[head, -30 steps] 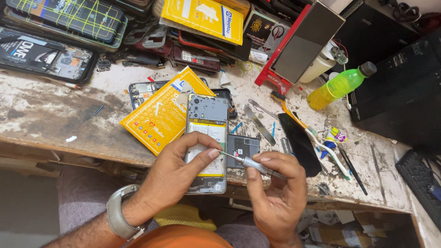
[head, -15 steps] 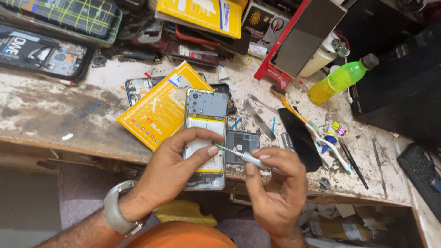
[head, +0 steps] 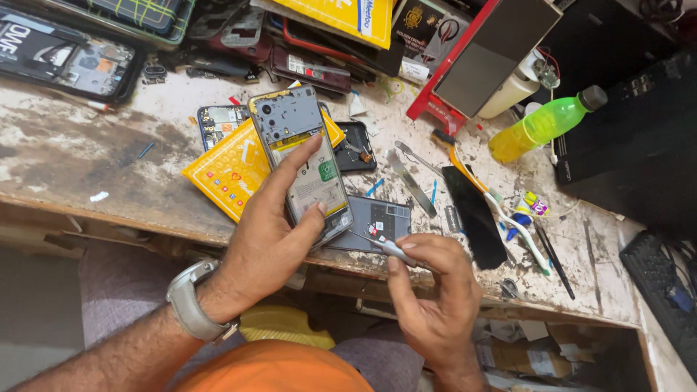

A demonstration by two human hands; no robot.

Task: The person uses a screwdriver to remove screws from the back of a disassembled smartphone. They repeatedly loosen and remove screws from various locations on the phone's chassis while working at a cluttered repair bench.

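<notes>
The left hand (head: 270, 234) gripped an opened phone (head: 303, 161) with its back cover off, fingers wrapped round the slim rectangular body, forefinger laid flat across the pale battery and thumb pressed at the lower edge; it was held tilted above the front edge of the workbench (head: 65, 156). A grey metal watch (head: 190, 303) sat on that wrist. The right hand (head: 435, 294) pinched a thin screwdriver (head: 386, 247) between thumb and fingertips, closed tight on its silvery shaft, the fine tip aimed at the phone's bottom corner, just beside it. The bench was worn wood, scuffed white and stained. Under the phone lay one glossy yellow packet (head: 231, 168), flat and square-cornered, and one dark grey back cover (head: 375, 221) beside it. I counted one glossy black glass strip (head: 474, 215), one pair of steel tweezers (head: 412, 181), and one plastic bottle (head: 541, 125) of yellow-green liquid with a dark cap lying on its side. Well apart, at the far left, lay one more stripped phone (head: 67, 59) in a black frame.
</notes>
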